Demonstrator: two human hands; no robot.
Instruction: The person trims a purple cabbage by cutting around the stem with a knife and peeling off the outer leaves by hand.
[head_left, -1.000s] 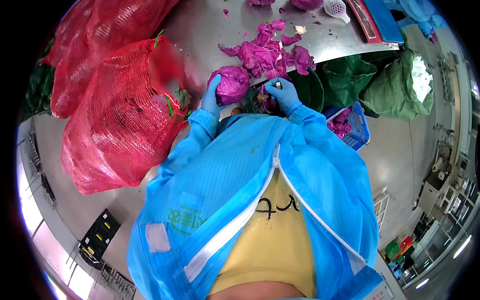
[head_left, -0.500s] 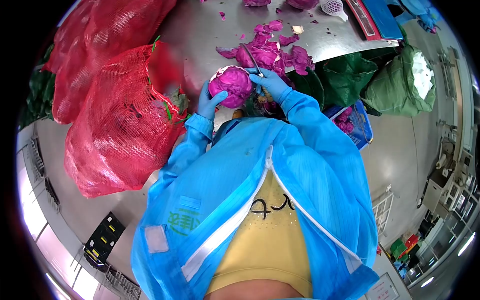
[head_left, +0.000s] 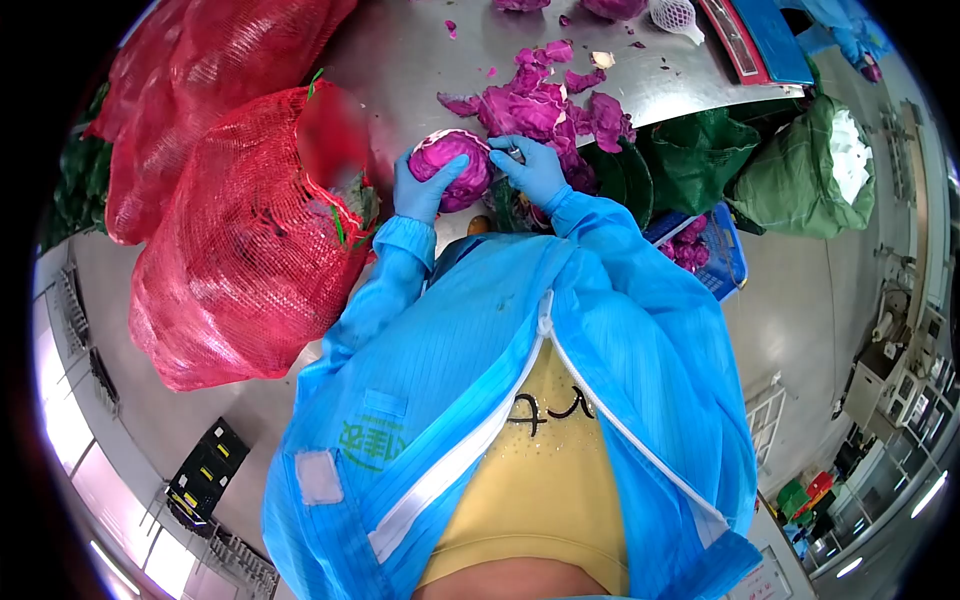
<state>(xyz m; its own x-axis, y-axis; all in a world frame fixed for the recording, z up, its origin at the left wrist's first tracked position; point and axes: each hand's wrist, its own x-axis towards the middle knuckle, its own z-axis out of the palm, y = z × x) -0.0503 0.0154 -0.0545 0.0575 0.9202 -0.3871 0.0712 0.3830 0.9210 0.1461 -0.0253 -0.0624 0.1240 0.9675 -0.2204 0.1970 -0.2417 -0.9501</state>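
Observation:
A round red cabbage (head_left: 455,172) is held above the near edge of the metal table. My left hand (head_left: 420,188), in a blue glove, grips it from the left with the thumb across its front. My right hand (head_left: 532,170), gloved too, has its fingers bent, with the tips at the cabbage's right edge. Whether those fingertips pinch a leaf is too small to make out. Just beyond the hands lies a heap of loose purple cabbage leaves (head_left: 525,108).
Red mesh sacks (head_left: 240,250) stand at the left. Green sacks (head_left: 700,150) line the table's right side, above a blue basket (head_left: 728,255) holding purple pieces. A red and blue tray (head_left: 760,40) and a white foam net (head_left: 678,18) lie at the table's far end.
The curved knife with a light handle, earlier in my right hand, no longer shows. My right fingers have come to the cabbage's edge. The cabbage has shifted slightly left and turned.

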